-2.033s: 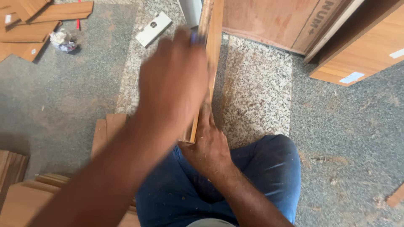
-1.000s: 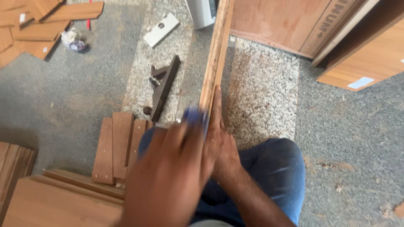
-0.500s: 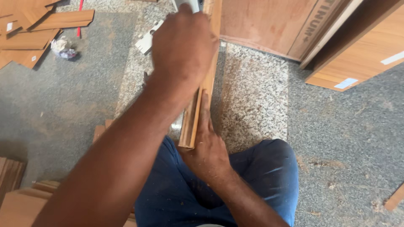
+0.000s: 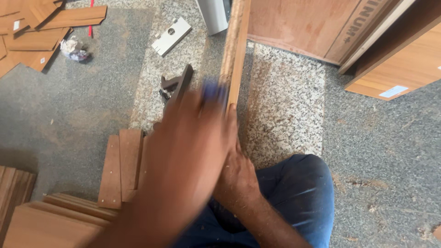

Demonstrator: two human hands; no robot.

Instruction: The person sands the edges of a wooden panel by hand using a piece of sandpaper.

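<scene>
Your left hand [image 4: 188,156] fills the middle of the view, badly blurred. It lies over the near end of the long wooden strip [image 4: 236,50], and a small blue thing [image 4: 212,89] shows at its fingertips against the strip's left edge. The blur hides the fingers, so you cannot tell whether that grip is pressed together on the blue thing or loose around it.

Your right hand [image 4: 236,177] sits just at 4 o'clock of the left one, lower in the view, above your blue-trousered leg [image 4: 294,197]. Its fingers point up toward 12 o'clock and press flat against the right side of the strip's near end; how far the grip wraps around the wood is hidden behind your left hand, so its state cannot be told.

The strip itself stands on edge on the speckled stone floor [image 4: 285,105] and runs from your hands straight toward 12 o'clock, out past the top of the view, with pale dust scattered on the floor along its right side.

At 10 o'clock of the left hand a dark hand tool [image 4: 177,87] lies on the floor, just beside the strip but apart from it. Farther toward 11 o'clock lies a flat grey metal plate [image 4: 171,35]. At 8 o'clock short brown boards [image 4: 121,167] lie side by side, and more offcuts [image 4: 46,32] are piled at the far 10 o'clock corner. Large wooden panels [image 4: 317,27] lean at 1 o'clock.
</scene>
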